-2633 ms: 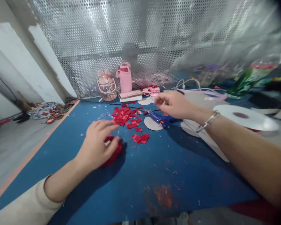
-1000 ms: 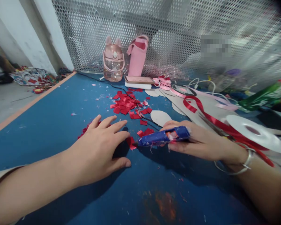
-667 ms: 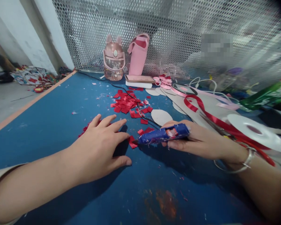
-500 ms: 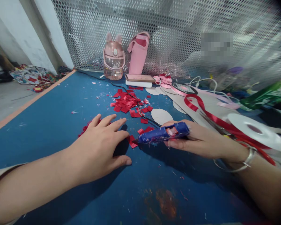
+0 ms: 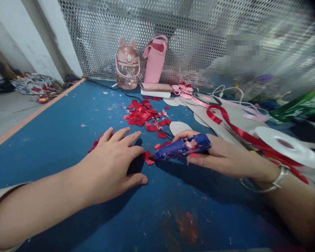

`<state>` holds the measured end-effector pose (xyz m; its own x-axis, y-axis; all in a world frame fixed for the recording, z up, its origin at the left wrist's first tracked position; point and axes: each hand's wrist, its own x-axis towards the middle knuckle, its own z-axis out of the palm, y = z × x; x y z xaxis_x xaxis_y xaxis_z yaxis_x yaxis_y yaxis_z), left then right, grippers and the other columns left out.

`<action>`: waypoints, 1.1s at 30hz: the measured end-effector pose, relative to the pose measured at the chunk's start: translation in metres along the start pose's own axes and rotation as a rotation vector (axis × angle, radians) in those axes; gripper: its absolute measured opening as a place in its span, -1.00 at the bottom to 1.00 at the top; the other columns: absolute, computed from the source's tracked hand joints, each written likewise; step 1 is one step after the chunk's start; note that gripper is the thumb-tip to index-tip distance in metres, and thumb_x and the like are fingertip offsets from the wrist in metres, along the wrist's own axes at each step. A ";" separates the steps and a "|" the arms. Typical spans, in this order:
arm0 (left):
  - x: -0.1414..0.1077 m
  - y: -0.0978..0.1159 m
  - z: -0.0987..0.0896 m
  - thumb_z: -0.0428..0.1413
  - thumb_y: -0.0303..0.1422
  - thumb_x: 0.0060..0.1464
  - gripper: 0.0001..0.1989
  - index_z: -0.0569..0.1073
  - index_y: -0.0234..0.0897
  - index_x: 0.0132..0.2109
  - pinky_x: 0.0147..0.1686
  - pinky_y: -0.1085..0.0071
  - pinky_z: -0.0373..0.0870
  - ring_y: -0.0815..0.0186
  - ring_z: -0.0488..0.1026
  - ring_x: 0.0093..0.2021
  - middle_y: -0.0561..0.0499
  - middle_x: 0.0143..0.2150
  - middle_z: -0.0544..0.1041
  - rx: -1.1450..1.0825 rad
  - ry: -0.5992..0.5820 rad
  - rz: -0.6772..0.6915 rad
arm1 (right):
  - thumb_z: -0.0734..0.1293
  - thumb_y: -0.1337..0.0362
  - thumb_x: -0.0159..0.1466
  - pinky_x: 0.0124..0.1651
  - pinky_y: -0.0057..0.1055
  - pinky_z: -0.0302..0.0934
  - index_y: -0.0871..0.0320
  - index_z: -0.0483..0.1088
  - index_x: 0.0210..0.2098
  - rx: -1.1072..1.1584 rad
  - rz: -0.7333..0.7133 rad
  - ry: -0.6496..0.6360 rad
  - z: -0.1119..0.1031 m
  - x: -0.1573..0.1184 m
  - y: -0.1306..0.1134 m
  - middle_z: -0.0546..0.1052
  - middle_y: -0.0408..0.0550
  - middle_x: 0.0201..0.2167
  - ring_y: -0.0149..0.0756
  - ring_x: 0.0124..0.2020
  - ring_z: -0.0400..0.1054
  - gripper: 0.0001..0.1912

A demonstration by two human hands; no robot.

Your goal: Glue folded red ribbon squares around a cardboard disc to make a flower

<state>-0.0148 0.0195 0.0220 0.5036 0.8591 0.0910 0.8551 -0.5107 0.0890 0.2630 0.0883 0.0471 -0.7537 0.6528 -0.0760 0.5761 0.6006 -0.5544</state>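
My right hand [image 5: 220,154] is wrapped round a blue glue gun [image 5: 182,147] flecked with dried glue. Its dark nozzle points left, at or just above a small red ribbon square [image 5: 148,158] on the blue table [image 5: 68,129]. A black cord [image 5: 166,133] runs back from near the gun. With fingers spread, my left hand [image 5: 112,157] hovers or rests left of that square. Partly hidden behind its fingertips is a dark red bunched piece [image 5: 96,144]. More red squares [image 5: 140,113] lie heaped beyond both hands, beside a white disc [image 5: 180,128].
A clear pink-lidded bottle [image 5: 127,70], a pink pouch [image 5: 155,61] and a phone [image 5: 157,87] stand or lie by the perforated metal panel [image 5: 99,42]. On the right are red ribbon [image 5: 241,131], a white spool [image 5: 291,147] and a green bottle [image 5: 291,106].
The fingers of my right hand have shifted on the glue gun, which tilts slightly. A red glow now shows by the thumb. My left hand has stayed in place.
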 end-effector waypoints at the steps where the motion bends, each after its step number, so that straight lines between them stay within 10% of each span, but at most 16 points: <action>1: 0.000 0.000 0.000 0.17 0.08 0.05 -0.48 0.54 -0.06 0.07 0.19 -0.37 0.11 -0.21 0.18 0.34 -0.13 0.34 0.34 -0.001 -0.003 -0.006 | 0.24 0.05 0.31 -0.13 -0.30 0.35 0.10 0.33 0.08 -0.002 -0.004 0.000 0.000 0.000 -0.001 0.54 -0.02 -0.16 -0.17 -0.17 0.45 -0.59; 12: 0.001 0.000 -0.001 0.17 0.08 0.05 -0.48 0.53 -0.04 0.09 0.22 -0.37 0.07 -0.19 0.14 0.36 -0.12 0.36 0.31 -0.019 -0.027 -0.027 | 0.23 -0.01 0.33 -0.15 -0.29 0.32 0.14 0.36 -0.17 -0.016 -0.026 -0.007 -0.001 0.000 -0.004 0.55 0.03 -0.11 -0.23 -0.25 0.44 -0.67; 33: 0.000 0.001 -0.004 0.15 0.08 0.08 -0.48 0.52 -0.06 0.10 0.21 -0.40 0.09 -0.21 0.15 0.36 -0.14 0.36 0.31 -0.010 -0.040 -0.018 | 0.21 0.00 0.35 -0.12 -0.26 0.33 0.14 0.32 0.05 -0.070 -0.062 0.020 0.002 -0.001 -0.007 0.54 0.05 -0.06 -0.20 -0.21 0.46 -0.58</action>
<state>-0.0141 0.0186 0.0262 0.4932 0.8685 0.0499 0.8628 -0.4957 0.0997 0.2588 0.0825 0.0495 -0.7825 0.6221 -0.0261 0.5495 0.6704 -0.4986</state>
